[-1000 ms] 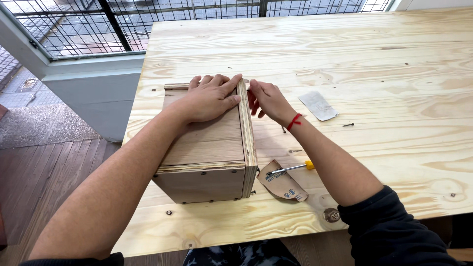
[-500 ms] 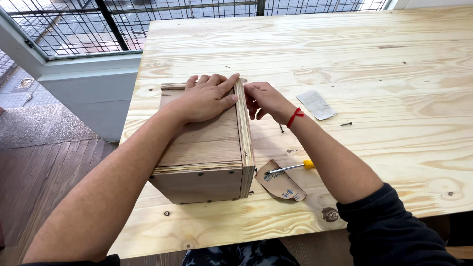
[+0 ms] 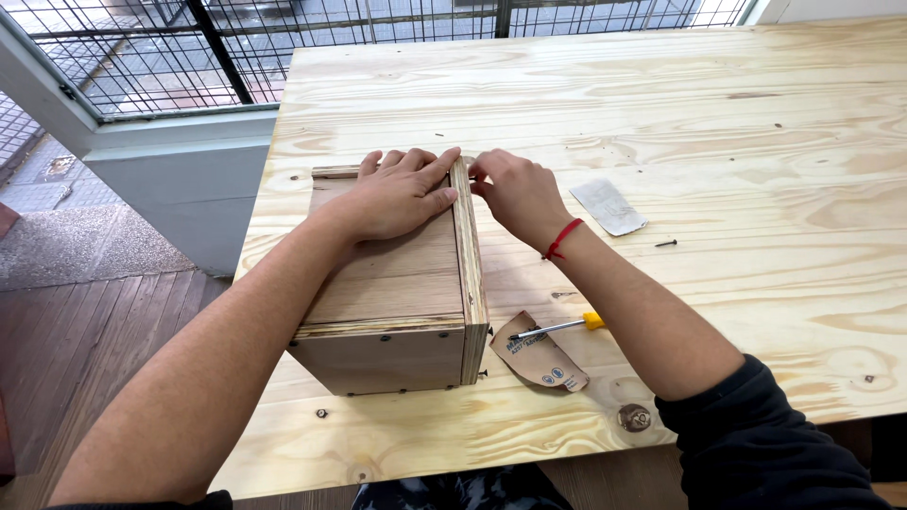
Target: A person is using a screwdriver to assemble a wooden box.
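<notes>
Wooden box [image 3: 397, 293]: plywood, lying lengthwise near the front-left edge of the pine table [image 3: 718, 123]. All places below are given from this box.

Left hand [image 3: 402, 194]: laid palm down on the box's top at its far end, fingers together and spread flat over the far edge. It clamps nothing; it looks placed to press the box down so it cannot shift.

Right hand [image 3: 515, 194]: just beside the box's far right corner, fingers curled together and pinched against the upright side panel. What they pinch, if anything, cannot be made out. A red cord circles the wrist.

Screwdriver [image 3: 559, 327]: yellow handle, lying just right of the box's near end, its shaft resting over a brown paper scrap [image 3: 540, 354].

Grey sandpaper sheet [image 3: 609, 206]: right of the box, beyond the right hand.

Loose screw [image 3: 666, 244]: further right, well apart.
</notes>
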